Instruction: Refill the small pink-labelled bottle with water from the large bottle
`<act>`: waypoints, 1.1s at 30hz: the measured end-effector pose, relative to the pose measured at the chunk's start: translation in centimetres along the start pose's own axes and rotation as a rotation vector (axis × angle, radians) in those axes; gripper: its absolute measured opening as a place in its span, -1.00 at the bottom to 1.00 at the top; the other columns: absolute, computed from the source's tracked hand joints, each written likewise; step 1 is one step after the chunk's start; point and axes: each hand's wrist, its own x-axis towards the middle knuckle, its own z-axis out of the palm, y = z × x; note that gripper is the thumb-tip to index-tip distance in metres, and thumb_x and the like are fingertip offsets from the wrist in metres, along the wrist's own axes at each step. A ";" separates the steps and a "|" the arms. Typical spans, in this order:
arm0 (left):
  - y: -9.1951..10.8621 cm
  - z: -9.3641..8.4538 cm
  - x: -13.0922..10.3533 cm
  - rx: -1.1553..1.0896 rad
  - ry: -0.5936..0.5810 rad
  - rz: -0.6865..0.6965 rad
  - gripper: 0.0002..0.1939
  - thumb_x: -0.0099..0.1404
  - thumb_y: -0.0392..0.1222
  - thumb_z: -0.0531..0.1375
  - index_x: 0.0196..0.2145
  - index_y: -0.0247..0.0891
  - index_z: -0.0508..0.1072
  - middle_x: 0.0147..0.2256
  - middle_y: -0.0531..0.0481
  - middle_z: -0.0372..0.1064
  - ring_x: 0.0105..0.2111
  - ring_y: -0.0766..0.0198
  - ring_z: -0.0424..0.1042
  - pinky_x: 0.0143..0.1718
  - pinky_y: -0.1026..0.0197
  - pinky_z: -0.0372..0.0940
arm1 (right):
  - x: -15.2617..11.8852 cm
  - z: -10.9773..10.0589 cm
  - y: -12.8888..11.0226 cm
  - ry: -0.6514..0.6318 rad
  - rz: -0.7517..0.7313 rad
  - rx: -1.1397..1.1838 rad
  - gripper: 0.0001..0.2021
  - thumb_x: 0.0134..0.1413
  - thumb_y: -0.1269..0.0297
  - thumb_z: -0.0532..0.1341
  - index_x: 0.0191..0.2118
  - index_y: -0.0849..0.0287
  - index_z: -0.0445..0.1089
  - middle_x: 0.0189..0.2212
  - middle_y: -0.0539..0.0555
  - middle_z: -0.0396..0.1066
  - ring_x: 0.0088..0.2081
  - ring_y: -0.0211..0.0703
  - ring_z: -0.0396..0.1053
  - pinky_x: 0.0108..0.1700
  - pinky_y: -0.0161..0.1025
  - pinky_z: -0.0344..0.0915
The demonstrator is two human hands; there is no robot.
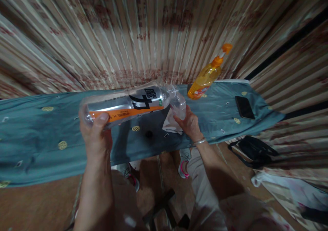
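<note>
My left hand is wrapped round the base of a large clear plastic bottle with a silver and orange label. The bottle lies almost level above the table, its neck pointing right. Closed round a small clear plastic cup is my right hand, a bangle on the wrist. The bottle's neck meets the cup's mouth; whether liquid passes between them I cannot tell. Below the cup a folded pale cloth rests on the table. A small dark bottle cap lies in front of the bottle.
A narrow table with a teal cloth runs across the view. An orange pump bottle stands at the back right, near a black phone. Pleated curtains hang behind. On the floor at right are a black bag and a white plastic bag.
</note>
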 end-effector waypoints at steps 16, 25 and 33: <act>-0.4 -0.2 0.0 -0.017 -0.010 0.025 -0.37 -0.25 0.06 0.58 -0.19 -0.09 0.57 -0.28 0.07 0.45 -0.38 0.24 0.42 -0.20 -0.09 0.58 | 0.0 0.1 0.1 0.014 -0.003 0.030 -0.32 0.20 0.13 0.38 0.34 0.31 0.29 -0.08 0.39 0.65 -0.06 0.24 0.63 -0.04 0.08 0.55; -0.5 -0.5 0.1 -0.030 -0.002 0.004 -0.34 -0.27 0.05 0.59 -0.16 -0.09 0.58 -0.26 0.07 0.45 -0.34 0.18 0.45 -0.10 -0.26 0.57 | 0.0 0.2 0.2 0.016 -0.006 0.038 -0.32 0.19 0.12 0.38 0.35 0.32 0.29 -0.05 0.40 0.63 -0.07 0.25 0.62 -0.03 0.09 0.55; -1.0 -1.3 0.4 0.011 -0.020 -0.007 -0.30 -0.28 0.09 0.59 -0.13 -0.08 0.56 -0.22 0.06 0.45 -0.33 0.19 0.45 -0.04 -0.26 0.54 | 0.0 0.4 0.3 0.029 0.001 0.023 -0.32 0.17 0.12 0.40 0.33 0.27 0.30 -0.10 0.36 0.66 -0.10 0.22 0.63 -0.07 0.03 0.53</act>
